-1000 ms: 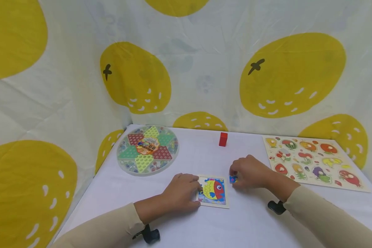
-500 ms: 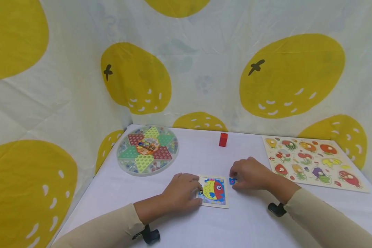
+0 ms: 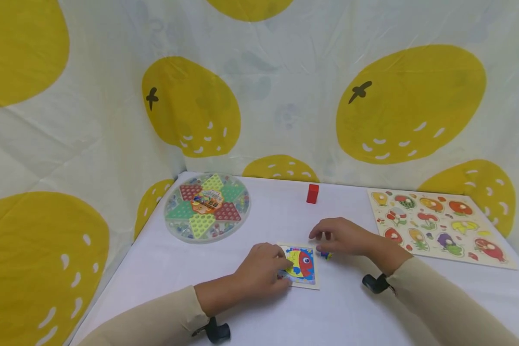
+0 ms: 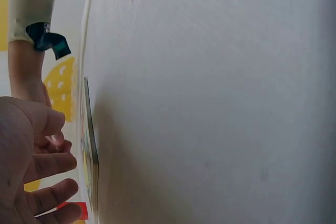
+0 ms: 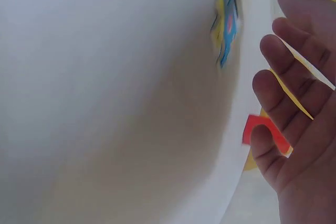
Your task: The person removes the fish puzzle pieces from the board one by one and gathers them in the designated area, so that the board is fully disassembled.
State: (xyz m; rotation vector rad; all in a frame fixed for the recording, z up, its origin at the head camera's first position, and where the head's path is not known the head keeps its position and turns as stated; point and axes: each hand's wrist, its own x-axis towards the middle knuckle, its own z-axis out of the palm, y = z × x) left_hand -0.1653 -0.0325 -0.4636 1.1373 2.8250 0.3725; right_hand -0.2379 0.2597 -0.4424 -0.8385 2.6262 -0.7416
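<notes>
A small square fish puzzle (image 3: 303, 266) in a pale wooden frame lies mid-table. My left hand (image 3: 263, 270) is at its left side, the fingertips overlapping the picture in the head view. Those fingers are spread and loosely extended in the left wrist view, beside the puzzle's edge (image 4: 93, 156). To the right of the frame, a blue and yellow puzzle piece (image 3: 326, 255) shows partly under my right hand (image 3: 346, 239). The right wrist view has this piece (image 5: 226, 30) blurred and tilted, apart from the fingers, which are relaxed and hold nothing.
A round Chinese checkers set (image 3: 207, 207) lies at the back left. Toward the back stands a red block (image 3: 312, 193). A wooden fruit puzzle board (image 3: 441, 228) covers the right side, near my right forearm. A patterned curtain (image 3: 285, 96) hangs behind the table.
My right hand has let go of the puzzle piece, its fingers loosening and rising slightly to the left. My left hand has shifted a little right over the fish puzzle.
</notes>
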